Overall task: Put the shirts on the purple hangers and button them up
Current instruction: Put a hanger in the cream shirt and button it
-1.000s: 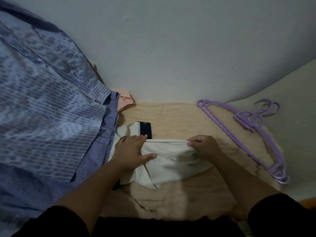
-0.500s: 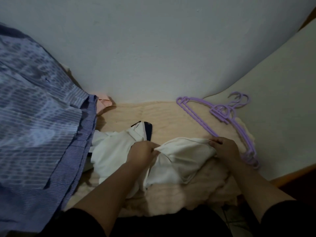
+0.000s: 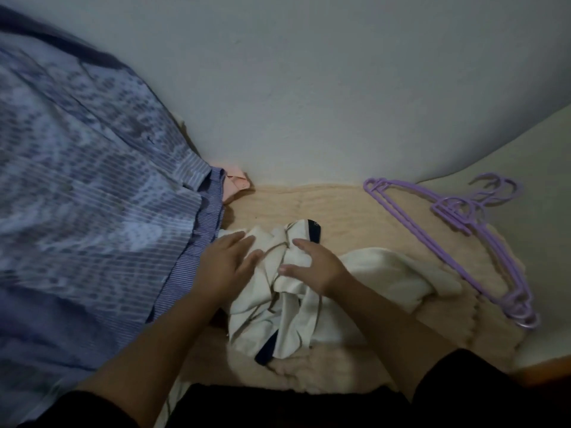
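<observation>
Seen from the head camera, a crumpled white cotton shirt with dark navy trim [image 3: 287, 291] lies bunched on a beige fleecy blanket [image 3: 340, 208], directly under both hands. The left hand [image 3: 227, 261] rests flat on the shirt's left part, fingers straight and spread. The right hand [image 3: 312, 264] lies on the middle of the heap, fingers loosely extended and pressing the cloth, gripping nothing that shows. A stack of purple plastic hangers [image 3: 463, 236] lies on the blanket well apart to the right, its long axis running diagonally from far-left to near-right, hooks pointing toward the far right; the right hand is the nearer one, so reaching a hanger would likely fall to it. A blue patterned and striped shirt [image 3: 92, 227] hangs at the left, just beside the left hand. Compared with half a second ago, the right hand has left the shirt's right edge near the hangers and come to the centre, the left hand has opened from its grip, and the shirt is more bunched.
</observation>
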